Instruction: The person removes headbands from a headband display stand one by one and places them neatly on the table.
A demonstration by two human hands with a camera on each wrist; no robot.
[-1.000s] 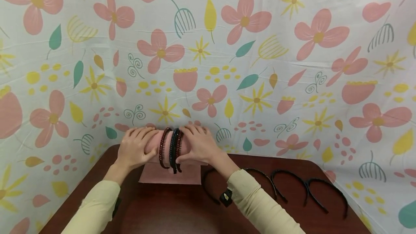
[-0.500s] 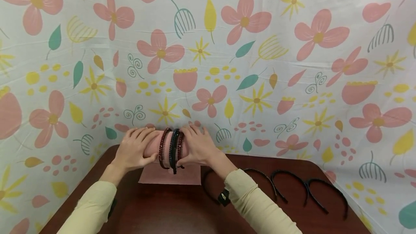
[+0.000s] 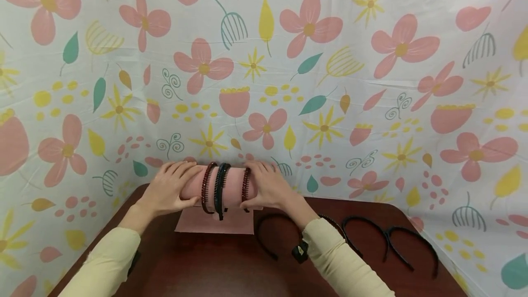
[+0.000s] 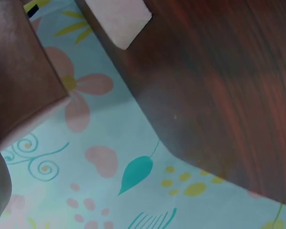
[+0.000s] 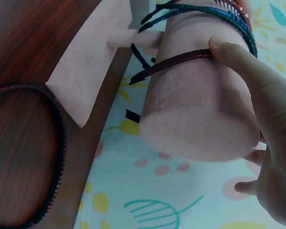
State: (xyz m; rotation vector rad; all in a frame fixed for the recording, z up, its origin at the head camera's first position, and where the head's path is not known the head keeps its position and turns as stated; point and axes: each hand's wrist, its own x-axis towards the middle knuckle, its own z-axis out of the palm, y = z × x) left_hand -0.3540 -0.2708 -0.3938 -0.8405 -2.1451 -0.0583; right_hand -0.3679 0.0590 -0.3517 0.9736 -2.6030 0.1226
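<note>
Though slim, toothed — dark red headband, faintly glittery.

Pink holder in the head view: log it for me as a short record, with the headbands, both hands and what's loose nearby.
Holder: pink cylinder, sideways above a flat pink base
Left headband: reddish, around the cylinder
Middle headbands: dark bluish, close together, exact count unclear
Right headband: dark red, apart from the middle ones
Left hand: holds the cylinder's left end
Right hand: holds the right headband
Loose headbands: on the table, right of the holder
</note>
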